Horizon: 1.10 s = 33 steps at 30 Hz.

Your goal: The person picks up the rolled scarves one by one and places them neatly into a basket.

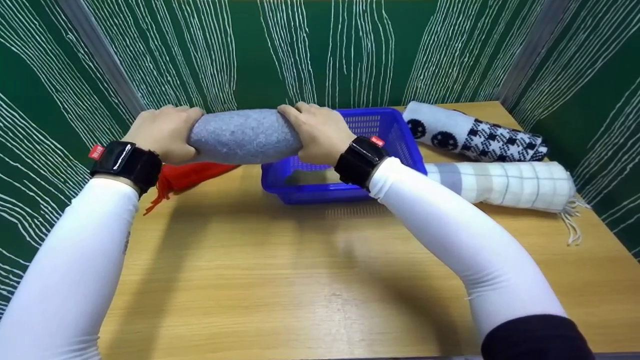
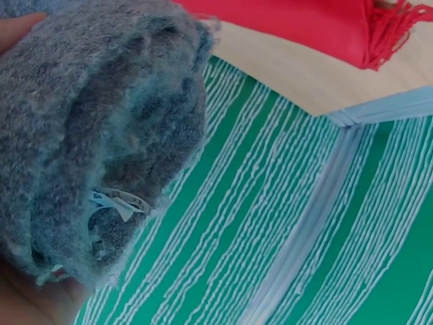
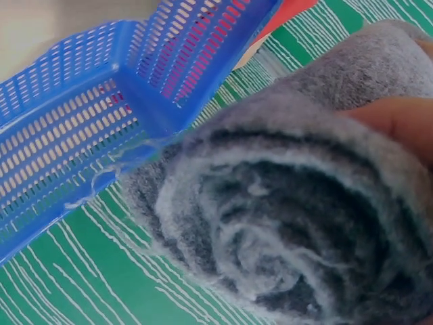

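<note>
Head view: The tabletop (image 1: 250, 280) ran from the blue perforated basket (image 1: 320, 195) to the near edge, leaving a broad span of wood on the near side. Green panels (image 1: 260, 85) with white wavy lines bounded the work area on the left, far and right sides. To the right of the basket lay the smiley-and-houndstooth roll (image 1: 457, 132) and, nearer, the cream plaid roll (image 1: 520, 186), its fringe near the right table edge. The red fringed scarf (image 1: 195, 176) lay to the left of the basket, partly hidden behind the left hand (image 1: 162, 132). The gray woolly roll (image 1: 242, 136) was held level above the table, its right part overlapping the basket's left far corner in this view. The left hand gripped the left end and the right hand (image 1: 320, 132) gripped the right end, fingers curled round the fabric. Both arms reached forward, backs of the hands upward.

Left wrist view: One end of the roll showed loose fabric layers and a white label (image 2: 125, 208). Parts of the left hand were visible against the roll.

Right wrist view: The other end showed a spiral of layers. The right hand's fingers pressed the fabric; the basket rim appeared just beside the roll.
</note>
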{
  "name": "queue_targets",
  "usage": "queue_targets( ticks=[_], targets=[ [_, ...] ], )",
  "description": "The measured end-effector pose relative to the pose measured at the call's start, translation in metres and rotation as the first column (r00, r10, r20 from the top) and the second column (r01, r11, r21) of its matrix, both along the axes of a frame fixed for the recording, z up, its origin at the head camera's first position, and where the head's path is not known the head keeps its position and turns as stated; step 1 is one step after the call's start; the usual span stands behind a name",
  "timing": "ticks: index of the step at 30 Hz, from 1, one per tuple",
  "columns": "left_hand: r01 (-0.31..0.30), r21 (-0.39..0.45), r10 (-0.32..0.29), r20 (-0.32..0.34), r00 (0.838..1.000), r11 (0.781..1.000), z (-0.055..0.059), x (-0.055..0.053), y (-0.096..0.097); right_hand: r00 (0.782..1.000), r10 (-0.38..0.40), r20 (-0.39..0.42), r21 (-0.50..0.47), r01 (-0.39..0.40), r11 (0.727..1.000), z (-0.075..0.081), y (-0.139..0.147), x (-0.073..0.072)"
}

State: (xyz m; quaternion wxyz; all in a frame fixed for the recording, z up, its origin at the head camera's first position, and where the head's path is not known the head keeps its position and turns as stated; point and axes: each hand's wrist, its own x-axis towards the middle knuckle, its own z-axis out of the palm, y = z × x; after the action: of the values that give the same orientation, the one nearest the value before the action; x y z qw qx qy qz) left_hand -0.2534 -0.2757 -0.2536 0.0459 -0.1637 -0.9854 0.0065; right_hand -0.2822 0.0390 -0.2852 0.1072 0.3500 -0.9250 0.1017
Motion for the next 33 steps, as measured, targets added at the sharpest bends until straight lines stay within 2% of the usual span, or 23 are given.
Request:
queue_targets(
  ticks=[16, 24, 33],
  targets=[
    [0.017, -0.007, -0.018, -0.042, 0.999, 1.0, 0.0, -0.006, 0.012, 0.998, -0.055, -0.027, 0.018, 0.056, 0.998, 0.004, 0.014, -0.007],
    [0.02, -0.003, -0.02, -0.043, 0.999, 1.0, -0.001, -0.008, 0.019, 0.996, -0.079, -0.039, 0.053, 0.081, 0.995, 0.006, 0.017, -0.01],
    [0.037, 0.001, -0.037, -0.069, 0.997, 0.999, -0.003, -0.01, 0.025, 0.994, -0.074, -0.075, 0.059, 0.078, 0.995, 0.007, 0.025, -0.014]
  ],
)
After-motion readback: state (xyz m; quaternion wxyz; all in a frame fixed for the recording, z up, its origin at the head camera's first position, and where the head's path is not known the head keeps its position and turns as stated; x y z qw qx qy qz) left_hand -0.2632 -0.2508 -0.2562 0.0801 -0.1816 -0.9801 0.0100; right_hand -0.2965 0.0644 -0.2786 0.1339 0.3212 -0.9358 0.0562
